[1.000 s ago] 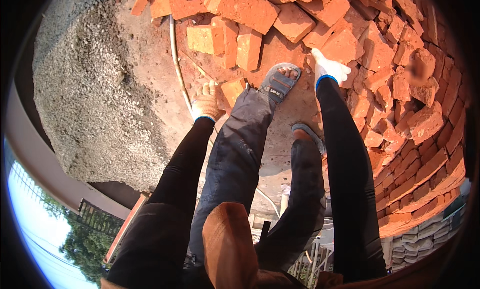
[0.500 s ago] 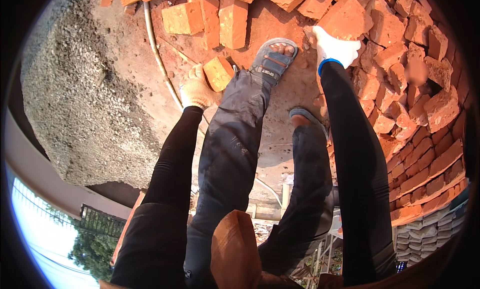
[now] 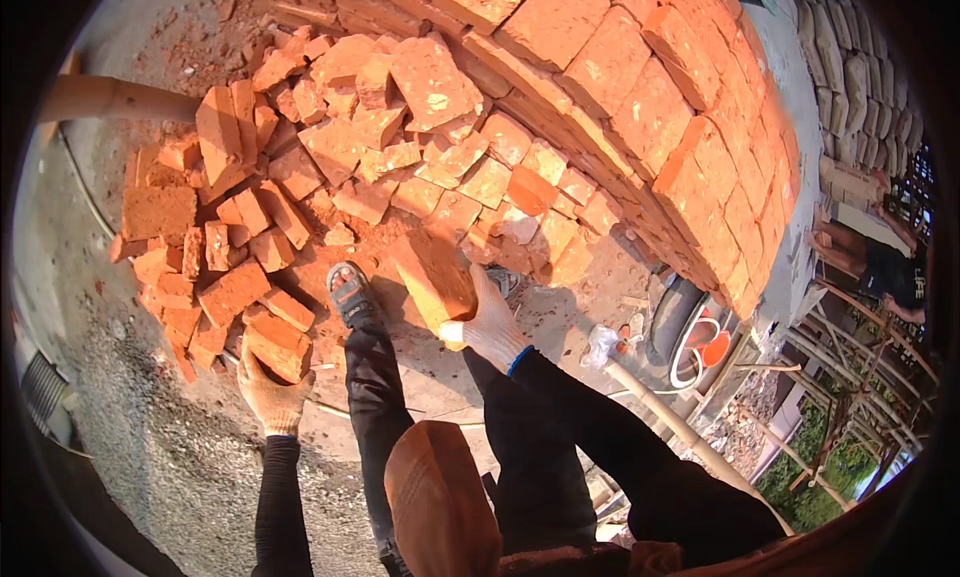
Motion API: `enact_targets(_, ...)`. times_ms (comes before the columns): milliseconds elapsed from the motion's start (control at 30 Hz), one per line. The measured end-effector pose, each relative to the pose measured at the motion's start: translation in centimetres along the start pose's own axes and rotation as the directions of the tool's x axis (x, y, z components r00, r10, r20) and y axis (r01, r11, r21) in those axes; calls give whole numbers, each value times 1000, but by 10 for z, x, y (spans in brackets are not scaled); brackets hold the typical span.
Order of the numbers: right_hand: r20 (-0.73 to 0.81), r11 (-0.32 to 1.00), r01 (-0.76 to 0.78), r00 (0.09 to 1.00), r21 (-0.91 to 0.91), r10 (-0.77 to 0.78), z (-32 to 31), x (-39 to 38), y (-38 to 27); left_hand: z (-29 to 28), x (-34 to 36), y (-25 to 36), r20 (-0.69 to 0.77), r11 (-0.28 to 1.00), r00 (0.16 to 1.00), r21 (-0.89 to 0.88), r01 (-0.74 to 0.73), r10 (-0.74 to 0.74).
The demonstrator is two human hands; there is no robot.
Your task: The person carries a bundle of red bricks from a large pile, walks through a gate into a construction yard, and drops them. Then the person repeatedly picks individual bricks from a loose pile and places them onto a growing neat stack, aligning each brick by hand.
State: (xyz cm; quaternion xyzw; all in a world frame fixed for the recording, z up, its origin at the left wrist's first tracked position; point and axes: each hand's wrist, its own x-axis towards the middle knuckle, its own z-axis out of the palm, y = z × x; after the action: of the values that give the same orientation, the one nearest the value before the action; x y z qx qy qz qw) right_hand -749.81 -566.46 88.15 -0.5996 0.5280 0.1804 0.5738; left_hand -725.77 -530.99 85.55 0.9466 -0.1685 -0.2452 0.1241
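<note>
My right hand [image 3: 492,329], in a pale knit glove with a blue cuff, grips a whole orange-red brick [image 3: 432,277] by its near right end. That brick appears lifted in front of my right leg. To the left, my left gloved hand [image 3: 272,395] has its thumb and fingers closed around the near end of another brick [image 3: 277,341]. This second brick is at the near edge of a loose brick pile [image 3: 235,212], against other bricks. My sandalled foot [image 3: 350,292] stands between the two hands.
A tall brick stack [image 3: 610,57] curves along the far right. Grey gravel [image 3: 190,477] lies at near left, with a thin hose [image 3: 85,182] across the ground. A black tub [image 3: 677,315], bamboo poles [image 3: 860,347] and another person [image 3: 870,252] are at right.
The view has swung towards the brick stack. My right hand now holds a brick clear of the pile. My left hand has closed on a brick at the pile's edge.
</note>
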Motion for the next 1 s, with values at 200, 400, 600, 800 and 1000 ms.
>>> enact_targets(200, -392, 907, 366, 819, -207, -419, -159, -74, 23, -28, 94, 241, -152, 886, 878, -26, -463, 454)
enact_targets(400, -400, 615, 308, 538, -726, -742, -347, -13, -16, -37, 197, 515, -268, 687, 638, 171, -706, 722)
enact_targets(600, -270, 341, 84, 449, -936, -852, -451, 92, -19, -4, 255, 640, -22, 474, 516, 430, -768, 856)
enact_targets(800, -409, 466, 140, 308, -874, -859, -431, 114, -16, 28, 265, 639, 115, 413, 537, 513, -752, 836)
enact_targets(1000, -303, 420, 203, 435, -885, -848, -425, 116, -39, 28, 258, 652, 167, 416, 607, 588, -694, 777)
